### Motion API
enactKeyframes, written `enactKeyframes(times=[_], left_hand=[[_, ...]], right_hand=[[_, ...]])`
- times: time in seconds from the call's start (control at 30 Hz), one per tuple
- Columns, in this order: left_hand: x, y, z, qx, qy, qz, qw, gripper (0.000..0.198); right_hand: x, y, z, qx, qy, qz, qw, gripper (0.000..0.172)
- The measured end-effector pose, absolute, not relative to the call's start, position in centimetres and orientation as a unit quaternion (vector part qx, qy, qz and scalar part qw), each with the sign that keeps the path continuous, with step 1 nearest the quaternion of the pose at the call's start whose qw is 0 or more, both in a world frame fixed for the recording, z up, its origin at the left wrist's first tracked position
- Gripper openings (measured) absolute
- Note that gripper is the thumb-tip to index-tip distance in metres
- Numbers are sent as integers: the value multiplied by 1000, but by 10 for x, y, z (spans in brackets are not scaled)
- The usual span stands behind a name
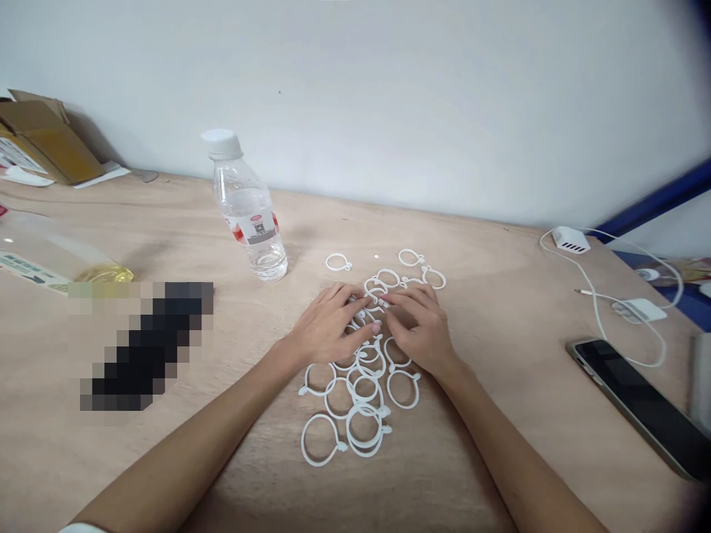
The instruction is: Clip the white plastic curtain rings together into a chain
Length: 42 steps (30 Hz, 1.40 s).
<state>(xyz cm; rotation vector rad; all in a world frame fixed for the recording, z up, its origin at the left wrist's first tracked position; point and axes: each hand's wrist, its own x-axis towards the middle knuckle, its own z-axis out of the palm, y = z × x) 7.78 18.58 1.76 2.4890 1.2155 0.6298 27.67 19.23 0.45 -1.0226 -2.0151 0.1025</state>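
Many white plastic curtain rings point(325, 416), each with a small eyelet knob, lie in a loose, overlapping pile on the wooden table. Over the pile's upper part, my left hand point(332, 326) is spread, its thumb apart from the fingers and its index fingertip close to a ring. From the other side my right hand point(421, 326) reaches in with thumb and fingertips closed at the knob of a white curtain ring point(373, 299). My fingers partly cover the rings beneath them. A few rings lie beyond my hands, including a separate ring point(336, 262).
A water bottle point(251, 215) stands behind my left hand. Farther left are a clear container with yellow liquid point(105, 272), a pixelated dark object point(149, 348) and an open cardboard box point(52, 141). To the right lie a phone point(638, 403), white cables and a charger point(571, 240).
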Motion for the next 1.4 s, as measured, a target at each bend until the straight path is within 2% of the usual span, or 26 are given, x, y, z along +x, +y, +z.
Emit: enactKeyframes(times=[0.13, 0.3, 0.43, 0.63, 0.8, 0.97, 1.27, 1.4], left_hand=[[78, 186, 18, 865, 427, 214, 153, 46], [78, 186, 18, 864, 426, 217, 157, 44], [77, 186, 17, 861, 421, 231, 168, 42], [77, 186, 17, 857, 429, 234, 165, 58], [79, 187, 19, 870, 421, 203, 158, 50], [79, 187, 21, 870, 429, 191, 152, 51], [81, 186, 22, 865, 444, 179, 147, 55], [81, 187, 20, 864, 447, 179, 147, 56]], right_hand=[[276, 191, 6, -386, -809, 70, 437, 27], [275, 192, 5, -386, -804, 32, 451, 18], [275, 192, 7, -396, -790, 27, 468, 18], [275, 191, 8, -391, -790, 38, 471, 20], [276, 190, 11, -400, -778, 36, 483, 19], [280, 190, 11, -457, -734, 39, 500, 19], [282, 190, 10, -436, -718, 89, 536, 21], [287, 193, 2, -457, -669, 150, 567, 19]])
